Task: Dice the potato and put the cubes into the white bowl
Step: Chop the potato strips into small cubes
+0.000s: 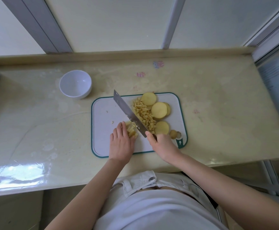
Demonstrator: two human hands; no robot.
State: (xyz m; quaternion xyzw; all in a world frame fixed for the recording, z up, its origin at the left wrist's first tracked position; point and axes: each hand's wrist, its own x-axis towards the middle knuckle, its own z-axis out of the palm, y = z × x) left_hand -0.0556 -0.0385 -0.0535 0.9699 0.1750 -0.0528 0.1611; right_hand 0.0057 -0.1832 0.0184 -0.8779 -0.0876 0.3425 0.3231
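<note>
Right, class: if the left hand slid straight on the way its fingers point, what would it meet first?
Probably the blade of the knife, which crosses the cutting board just beyond the fingertips of the left hand; how high it sits is unclear.

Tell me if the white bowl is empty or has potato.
Empty: the white bowl shows a bare inside; the cubes lie on the cutting board.

A home kitchen: a glossy cream countertop (218, 100) with a raised back edge runs under frosted window panes (118, 22) in grey metal frames (40, 25). On it lie a white plastic cutting board with a teal rim (102, 130), a steel cleaver (128, 113), round yellow potato slices (159, 110), small potato cubes (143, 113) and a round white bowl (75, 83)
</note>
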